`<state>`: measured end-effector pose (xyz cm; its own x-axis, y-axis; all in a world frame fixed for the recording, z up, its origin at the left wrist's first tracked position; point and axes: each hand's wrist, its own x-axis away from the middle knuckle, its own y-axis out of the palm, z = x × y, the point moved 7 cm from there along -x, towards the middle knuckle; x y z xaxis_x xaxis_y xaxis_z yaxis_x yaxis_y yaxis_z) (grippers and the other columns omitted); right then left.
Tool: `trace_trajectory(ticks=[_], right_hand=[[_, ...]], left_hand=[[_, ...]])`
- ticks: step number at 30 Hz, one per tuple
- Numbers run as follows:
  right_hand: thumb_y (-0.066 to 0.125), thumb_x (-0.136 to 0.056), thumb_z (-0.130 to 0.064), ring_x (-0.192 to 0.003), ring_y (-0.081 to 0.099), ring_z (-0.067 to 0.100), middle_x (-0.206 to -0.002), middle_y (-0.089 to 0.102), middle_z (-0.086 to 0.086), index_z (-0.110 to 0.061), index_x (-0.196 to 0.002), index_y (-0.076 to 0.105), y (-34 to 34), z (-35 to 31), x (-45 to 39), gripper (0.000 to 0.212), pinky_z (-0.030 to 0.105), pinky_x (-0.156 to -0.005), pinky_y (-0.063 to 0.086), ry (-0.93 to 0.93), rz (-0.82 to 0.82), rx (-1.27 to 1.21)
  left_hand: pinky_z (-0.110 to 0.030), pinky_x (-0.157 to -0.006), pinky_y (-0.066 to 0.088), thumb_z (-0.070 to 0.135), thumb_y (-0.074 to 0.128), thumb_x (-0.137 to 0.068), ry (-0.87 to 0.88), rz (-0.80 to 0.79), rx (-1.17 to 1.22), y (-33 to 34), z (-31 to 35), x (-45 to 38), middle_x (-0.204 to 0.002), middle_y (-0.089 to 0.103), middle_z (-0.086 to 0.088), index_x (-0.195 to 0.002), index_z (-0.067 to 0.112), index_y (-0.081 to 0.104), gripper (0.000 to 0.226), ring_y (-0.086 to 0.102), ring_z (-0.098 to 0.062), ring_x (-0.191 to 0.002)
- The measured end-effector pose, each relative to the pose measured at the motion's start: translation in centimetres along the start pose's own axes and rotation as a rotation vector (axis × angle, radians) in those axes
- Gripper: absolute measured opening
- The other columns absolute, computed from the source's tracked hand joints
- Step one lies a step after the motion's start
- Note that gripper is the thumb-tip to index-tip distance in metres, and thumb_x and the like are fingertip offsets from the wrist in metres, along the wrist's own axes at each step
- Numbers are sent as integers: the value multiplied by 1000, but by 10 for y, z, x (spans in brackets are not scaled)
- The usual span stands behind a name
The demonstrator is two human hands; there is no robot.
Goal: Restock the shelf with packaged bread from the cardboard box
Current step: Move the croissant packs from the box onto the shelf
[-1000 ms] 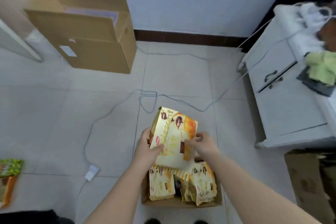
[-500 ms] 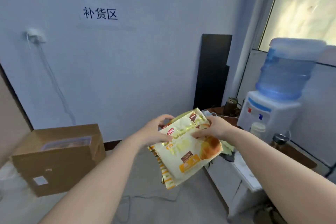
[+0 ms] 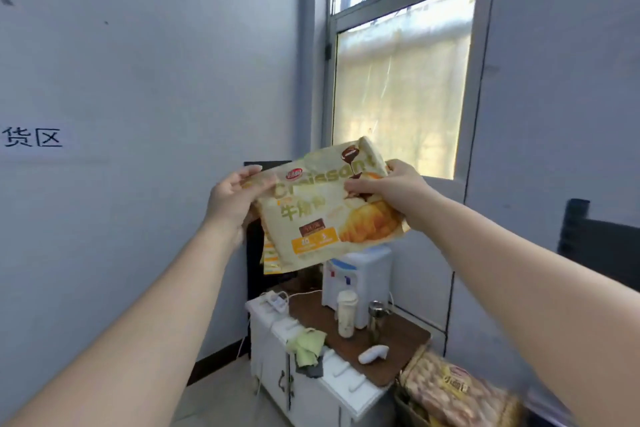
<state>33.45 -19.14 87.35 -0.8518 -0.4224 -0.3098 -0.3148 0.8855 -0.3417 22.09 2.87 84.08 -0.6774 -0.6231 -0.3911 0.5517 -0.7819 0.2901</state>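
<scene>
Both hands up in front of the camera, gripping bread packs (image 3: 322, 215) between them. Left hand (image 3: 230, 199) pinches the upper-left corner, thumb on the front face, fingers curled behind. Right hand (image 3: 388, 189) grips the upper-right edge, thumb across the front near the croissant print, fingers wrapped behind. Front pack is cream/yellow, "Croissant" lettering, croissant picture lower right, tilted with its right side higher. At least one more pack sits behind it; striped edges stick out at lower left. Exact count: cannot tell.

Packs are held in the air, in front of the window (image 3: 401, 87) and above a white cabinet (image 3: 304, 388). Not touching either.

On the cabinet: water dispenser (image 3: 360, 284) at the back, white tumbler (image 3: 347, 317) just in front of it, metal cup (image 3: 375, 317) beside that. Green cloth (image 3: 306, 347) hangs over the cabinet's front edge; power strip (image 3: 275, 302) at the back-left corner. Small white object on the brown top, too blurred to identify.

Lower right: another bread bag (image 3: 457, 395), blurred. Left wall carries a sign (image 3: 33, 137) with Chinese characters, cut off by the frame edge.
</scene>
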Motion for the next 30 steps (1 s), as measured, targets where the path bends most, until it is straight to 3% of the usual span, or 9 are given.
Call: trace_trajectory(ticks=[5,7,10,15,16,18,21,26,30], right_hand=[[90,-49,-36,-85,70,23,-99,69,6,-12,-105,58,-120,-49,42,70,41,-78,59,-89,354,-15],[89,-55,-32,-80,73,22,-94,73,6,-10,-101,65,-164,-60,67,56,39,-75,60,-108,451,-13],[86,-63,-28,-78,74,19,-88,76,5,-11,-90,71,-220,-68,113,36,37,-76,60,-107,571,28],[86,-62,-36,-83,71,19,-96,71,3,-17,-93,61,-294,-65,206,45,36,-74,60,-44,845,142],[85,-63,-37,-84,70,18,-97,70,2,-19,-91,58,-306,-64,227,44,35,-73,59,-31,891,158],[85,-64,-36,-84,70,18,-97,69,2,-19,-94,56,-327,-65,268,45,33,-70,59,-13,965,169],[84,-65,-32,-87,72,22,-104,71,7,-13,-112,55,-360,-70,328,58,35,-72,59,-6,1048,137],[79,-73,-29,-90,72,20,-106,70,4,-15,-120,50,-407,-76,402,58,34,-71,58,3,1122,146],[78,-75,-28,-97,69,21,-109,69,4,-14,-117,52,-451,-60,433,51,36,-85,56,60,1126,223]], left_hand=[[-32,-68,58,12,67,-83,-19,-335,81,128,17,9,-104,68,-8,-100,16,62,18,67,-17,-80],[-34,-73,57,15,69,-82,45,-462,84,178,31,25,-94,72,2,-96,21,63,16,69,-10,-75],[-33,-67,56,21,75,-78,119,-565,96,239,51,49,-75,73,11,-89,25,63,17,69,-3,-63],[-49,-90,54,27,78,-75,122,-827,126,333,58,113,-100,71,1,-98,22,66,26,69,-21,-95],[-46,-87,55,26,77,-75,113,-871,140,350,58,130,-99,70,1,-103,19,66,31,69,-19,-94],[-26,-67,58,25,75,-77,113,-949,186,379,63,168,-91,67,7,-109,13,64,36,67,-9,-82],[-9,-46,46,24,75,-77,199,-1025,243,408,88,224,-83,63,12,-100,14,61,29,61,0,-72],[-7,-45,47,21,72,-80,215,-1159,265,452,119,300,-84,63,9,-96,16,59,22,59,0,-70],[-29,-73,54,24,74,-79,103,-1167,194,497,101,346,-105,70,-2,-97,16,63,22,67,-17,-92]])
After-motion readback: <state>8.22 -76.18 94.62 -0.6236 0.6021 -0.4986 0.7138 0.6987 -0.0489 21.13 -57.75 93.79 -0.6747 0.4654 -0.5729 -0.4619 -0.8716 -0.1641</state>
